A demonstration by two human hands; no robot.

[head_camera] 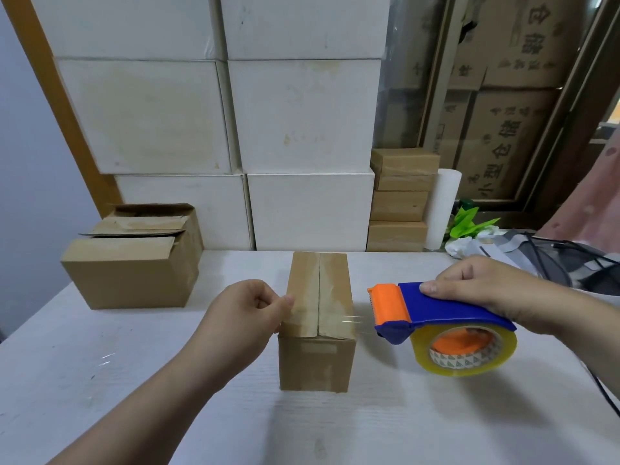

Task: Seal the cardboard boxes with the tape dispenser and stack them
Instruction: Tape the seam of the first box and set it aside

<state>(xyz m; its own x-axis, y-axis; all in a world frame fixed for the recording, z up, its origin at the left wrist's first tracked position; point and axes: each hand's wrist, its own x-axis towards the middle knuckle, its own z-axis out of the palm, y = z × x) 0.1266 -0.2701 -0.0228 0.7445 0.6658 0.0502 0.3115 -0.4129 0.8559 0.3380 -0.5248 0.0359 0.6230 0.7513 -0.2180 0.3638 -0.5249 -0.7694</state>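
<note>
A small packing and storage room: white cartons (pixel 302 112) are standing stacked wall-high behind a white bench (pixel 100 364), small brown boxes (pixel 399 203) are sitting piled beside them, and large printed brown cartons (pixel 503 146) are filling the right side.

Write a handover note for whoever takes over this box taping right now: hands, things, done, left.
Left hand pinches the end of the clear tape at the left top edge of the small brown cardboard box on the white table.
Right hand grips the blue and orange tape dispenser right of the box; tape spans the top, uncut.
Done: three small brown boxes stacked at back right.
Left: press down, cut, stack this box.
</note>
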